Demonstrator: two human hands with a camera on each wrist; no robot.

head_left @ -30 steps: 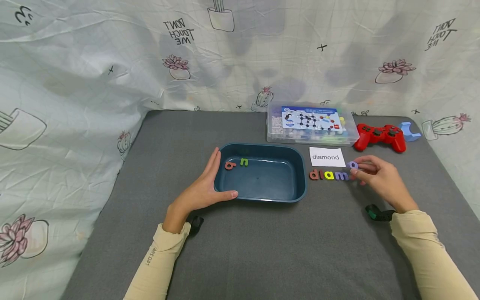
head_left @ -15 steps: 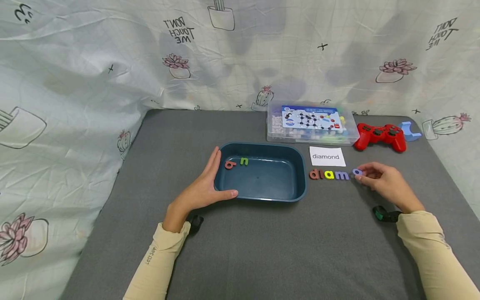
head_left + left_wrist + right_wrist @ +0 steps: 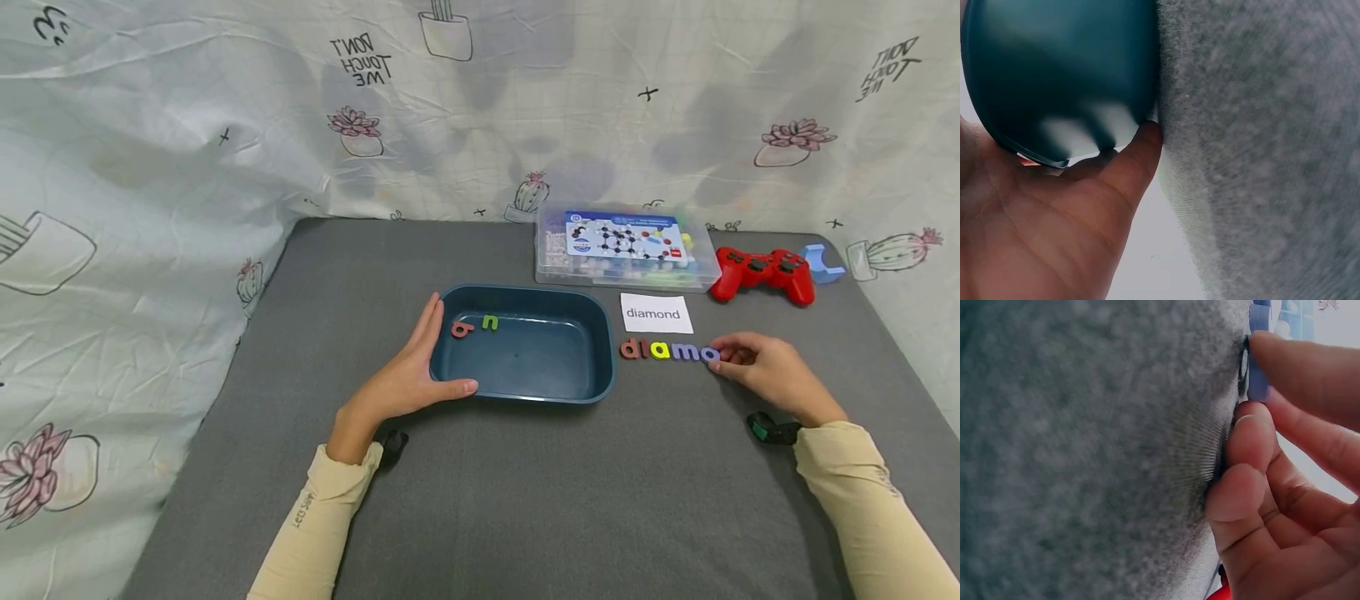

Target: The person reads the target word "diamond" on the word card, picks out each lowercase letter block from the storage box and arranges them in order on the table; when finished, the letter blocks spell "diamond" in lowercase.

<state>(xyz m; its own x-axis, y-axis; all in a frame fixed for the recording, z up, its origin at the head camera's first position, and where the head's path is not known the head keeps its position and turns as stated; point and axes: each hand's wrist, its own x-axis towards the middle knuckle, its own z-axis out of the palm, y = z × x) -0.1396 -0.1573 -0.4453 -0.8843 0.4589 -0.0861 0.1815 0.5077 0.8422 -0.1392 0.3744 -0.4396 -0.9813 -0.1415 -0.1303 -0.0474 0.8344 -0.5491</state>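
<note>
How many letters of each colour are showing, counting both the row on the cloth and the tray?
Red: 3 (row's first letter, row's second letter, red tray letter)
Yellow: 1 (yellow a)
Purple: 2 (purple m, purple o)
Green: 1 (green tray letter)
Total: 7

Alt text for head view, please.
A right hand pinches a purple o at the right end of the letters "diam", in front of a card reading "diamond". The left hand touches a blue tray holding two letters; a box and red controller lie behind.
</note>
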